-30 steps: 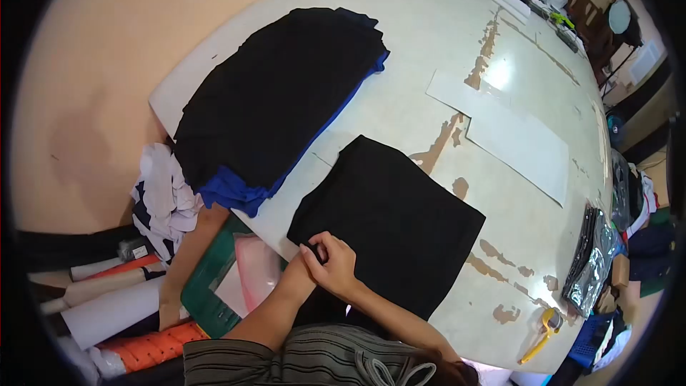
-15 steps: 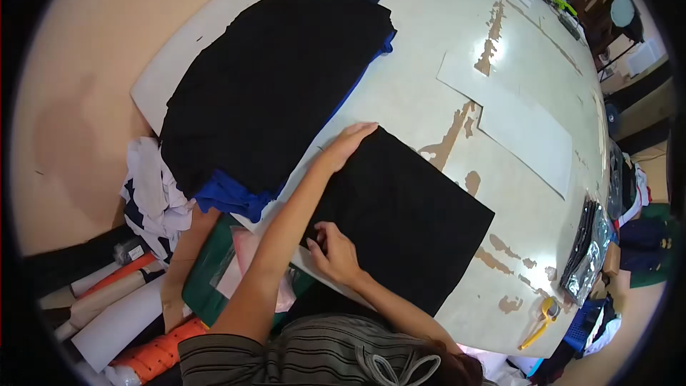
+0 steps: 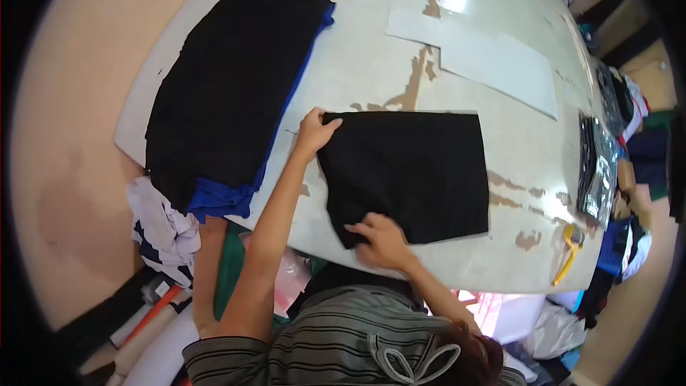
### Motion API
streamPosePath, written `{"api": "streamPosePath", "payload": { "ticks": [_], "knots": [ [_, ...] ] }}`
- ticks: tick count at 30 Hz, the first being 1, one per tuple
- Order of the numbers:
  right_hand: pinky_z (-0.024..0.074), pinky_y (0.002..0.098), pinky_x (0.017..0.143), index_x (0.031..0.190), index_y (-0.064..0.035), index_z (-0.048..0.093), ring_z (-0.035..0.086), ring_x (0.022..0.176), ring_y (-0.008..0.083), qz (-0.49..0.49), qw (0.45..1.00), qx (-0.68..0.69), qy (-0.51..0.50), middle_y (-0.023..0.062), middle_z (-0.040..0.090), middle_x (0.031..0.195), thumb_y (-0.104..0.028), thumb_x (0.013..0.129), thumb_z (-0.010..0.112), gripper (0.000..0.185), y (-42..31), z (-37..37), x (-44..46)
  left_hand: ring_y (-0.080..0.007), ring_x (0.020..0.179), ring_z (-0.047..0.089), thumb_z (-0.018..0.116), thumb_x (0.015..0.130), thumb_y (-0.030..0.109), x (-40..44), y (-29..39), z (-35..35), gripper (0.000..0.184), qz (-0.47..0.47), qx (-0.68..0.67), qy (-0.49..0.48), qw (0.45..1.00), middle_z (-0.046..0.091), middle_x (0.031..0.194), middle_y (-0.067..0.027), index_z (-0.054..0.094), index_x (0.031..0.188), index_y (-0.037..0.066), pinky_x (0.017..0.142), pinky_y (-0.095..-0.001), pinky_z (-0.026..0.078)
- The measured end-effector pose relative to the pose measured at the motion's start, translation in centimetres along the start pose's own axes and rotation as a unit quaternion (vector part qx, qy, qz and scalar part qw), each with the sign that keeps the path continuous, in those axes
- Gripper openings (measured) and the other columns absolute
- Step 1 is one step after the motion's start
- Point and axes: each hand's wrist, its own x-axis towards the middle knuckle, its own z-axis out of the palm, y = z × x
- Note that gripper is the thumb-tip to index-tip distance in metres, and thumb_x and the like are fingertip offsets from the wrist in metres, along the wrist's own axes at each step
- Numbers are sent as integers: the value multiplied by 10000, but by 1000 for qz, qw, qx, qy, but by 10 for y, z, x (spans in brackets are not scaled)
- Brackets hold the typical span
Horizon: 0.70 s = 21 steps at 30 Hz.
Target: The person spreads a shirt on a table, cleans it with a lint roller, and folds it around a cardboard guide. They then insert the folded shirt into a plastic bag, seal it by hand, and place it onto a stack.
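Observation:
A folded piece of black cloth (image 3: 414, 171), roughly square, lies flat on the white table in front of me. My left hand (image 3: 316, 132) is closed on its far left corner, with the thumb on top. At the near left corner is my right hand (image 3: 384, 241), slightly blurred, with its fingers curled in on the cloth's edge. To the left lies a large stack of black fabric (image 3: 229, 78), with blue fabric (image 3: 221, 199) showing from beneath along its right side and near end.
A white cardboard pattern (image 3: 493, 64) lies farther back on the worn white table (image 3: 364, 50). At the right are a yellow-handled tape dispenser (image 3: 568, 254) and plastic-wrapped dark packets (image 3: 597, 171). Pale fabric scraps (image 3: 164, 225) hang at the left edge, above fabric rolls (image 3: 164, 343).
The black cloth has been turned counterclockwise, so its far edge now runs nearly level across the view. Both hands have stayed at its left side. The camera view has shifted too.

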Motion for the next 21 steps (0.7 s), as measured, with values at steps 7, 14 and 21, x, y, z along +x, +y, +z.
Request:
{"api": "streamPosePath", "payload": {
  "ticks": [7, 14, 21],
  "knots": [
    [422, 309, 730, 643, -14, 618, 525, 792, 249, 244, 966, 34, 77, 104, 530, 768, 43, 520, 539, 157, 65, -124, -172, -116, 636, 559, 617, 803, 121, -178, 2, 11, 179, -74, 44, -333, 939, 565, 732, -59, 500, 846, -8, 566, -229, 452],
    [366, 356, 849, 1030, -41, 535, 473, 984, 288, 392, 886, -89, 232, 131, 518, 1010, -55, 696, 610, 343, 77, -161, -268, -201, 729, 576, 659, 712, 81, -143, -3, -18, 320, 53, 149, -136, 978, 598, 821, -98, 543, 995, -10, 655, -305, 458],
    [298, 446, 900, 1204, -73, 376, 380, 1084, 340, 370, 844, -272, 276, 165, 403, 1174, -256, 583, 754, 750, 109, -157, -253, -303, 1152, 337, 754, 588, 258, -127, -4, 6, 676, 222, 327, -56, 917, 412, 1189, -130, 428, 1143, 49, 983, -471, 201]
  ]
}}
